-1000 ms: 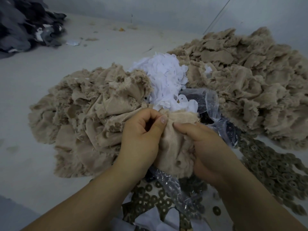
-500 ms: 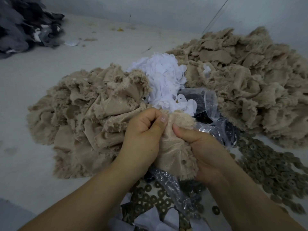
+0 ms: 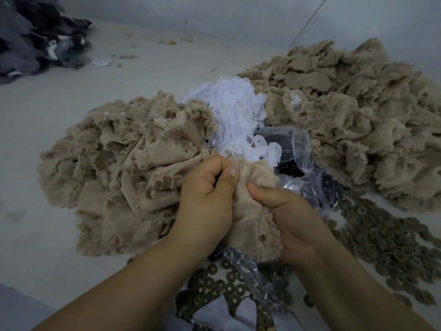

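- Beige fabric piece (image 3: 250,211), frayed round its edge: it's up off the desk (image 3: 47,115), bunched between both hands, just on the near side of the white scrap heap (image 3: 236,118).
- Left hand (image 3: 205,199): fingers curled tight, thumb pressed in, pinching the piece's top edge right at the heap's near foot.
- Right hand (image 3: 293,218): thumb laid across the cloth and fingers wrapped underneath, gripping the piece from the other side, a touch nearer than the left.
- Clear plastic bag (image 3: 296,144): crumpled, touching the heap's right flank, with dark bits inside; more clear plastic trails below the hands.
- Left beige pile (image 3: 124,168): rumpled fringed cloth, butting against the heap's left side.
- Right beige pile (image 3: 346,120): bigger, spreading right of the heap and behind it.
- Ring-shaped discs (image 3: 381,240): brownish, scattered flat, near and right of the heap.
- Dark fabric pile (image 3: 28,39): well apart from the heap, far left at the back.
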Demonstrator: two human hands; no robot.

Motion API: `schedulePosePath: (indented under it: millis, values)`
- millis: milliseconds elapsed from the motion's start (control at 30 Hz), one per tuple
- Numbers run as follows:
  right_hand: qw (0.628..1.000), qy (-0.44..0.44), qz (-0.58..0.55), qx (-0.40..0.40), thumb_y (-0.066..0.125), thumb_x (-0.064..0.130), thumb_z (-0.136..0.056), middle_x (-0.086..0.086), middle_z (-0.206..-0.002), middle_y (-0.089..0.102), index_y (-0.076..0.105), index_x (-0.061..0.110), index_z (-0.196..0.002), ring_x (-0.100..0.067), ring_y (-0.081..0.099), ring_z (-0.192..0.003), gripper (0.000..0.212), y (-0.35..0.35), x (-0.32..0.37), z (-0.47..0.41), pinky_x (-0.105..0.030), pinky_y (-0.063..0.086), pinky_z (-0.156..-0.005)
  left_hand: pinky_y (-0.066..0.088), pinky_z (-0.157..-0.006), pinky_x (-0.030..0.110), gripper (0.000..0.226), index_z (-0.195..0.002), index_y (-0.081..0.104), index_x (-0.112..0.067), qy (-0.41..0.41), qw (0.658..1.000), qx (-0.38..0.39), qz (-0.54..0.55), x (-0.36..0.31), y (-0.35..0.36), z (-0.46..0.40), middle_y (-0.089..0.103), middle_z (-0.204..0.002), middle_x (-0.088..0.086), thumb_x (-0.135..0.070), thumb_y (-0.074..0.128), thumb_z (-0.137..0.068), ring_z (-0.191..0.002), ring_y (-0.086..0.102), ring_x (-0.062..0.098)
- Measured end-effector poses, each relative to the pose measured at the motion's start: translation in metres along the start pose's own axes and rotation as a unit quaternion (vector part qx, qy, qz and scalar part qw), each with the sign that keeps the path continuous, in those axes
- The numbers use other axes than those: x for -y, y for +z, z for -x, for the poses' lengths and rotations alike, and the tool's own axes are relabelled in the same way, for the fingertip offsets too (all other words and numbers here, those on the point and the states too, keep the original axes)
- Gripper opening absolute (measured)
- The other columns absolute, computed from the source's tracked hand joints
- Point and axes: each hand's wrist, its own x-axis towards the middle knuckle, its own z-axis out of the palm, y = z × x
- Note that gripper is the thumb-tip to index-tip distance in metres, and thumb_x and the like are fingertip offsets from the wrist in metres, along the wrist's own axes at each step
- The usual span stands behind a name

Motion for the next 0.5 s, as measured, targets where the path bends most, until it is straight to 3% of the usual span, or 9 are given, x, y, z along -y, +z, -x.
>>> schedulePosePath:
  millis: [133,267,500]
  values:
    - [1.0,-0.017,0.01,-0.007,0.059,0.012,-0.078,-0.027,-0.121,0.066,0.064,-0.003,-0.121,-0.034,0.069,-0.101,0.047,-0.001,0.001,0.0,-0.043,0.057,-0.089,0.039,-0.053,0.02,0.032,-0.069,0.05,0.003,0.04,0.999,0.005,-0.031,0.001,0.002,0.001,0.046,-0.06,-0.004,-0.018,0.052,-0.092,-0.057,0.042,0.006]
    - [1.0,-0.02,0.017,0.005,0.058,0.013,-0.082,-0.027,-0.123,0.065,0.063,-0.003,-0.124,-0.036,0.067,-0.104,0.045,-0.001,0.001,0.0,-0.046,0.055,-0.093,0.037,-0.054,0.017,0.033,-0.066,0.046,-0.002,0.003,1.0,-0.016,-0.021,0.001,-0.003,-0.005,0.043,-0.058,-0.007,-0.023,0.052,-0.09,-0.056,0.038,0.004]
    - [0.999,0.001,0.043,0.012,0.057,0.009,-0.086,-0.033,-0.13,0.057,0.057,-0.01,-0.127,-0.039,0.062,-0.106,0.044,-0.001,0.003,0.0,-0.047,0.048,-0.098,0.036,-0.052,0.013,0.032,-0.062,0.046,-0.011,-0.013,1.0,0.013,-0.005,0.002,-0.004,-0.006,0.041,-0.055,-0.013,-0.021,0.052,-0.092,-0.054,0.037,0.001]
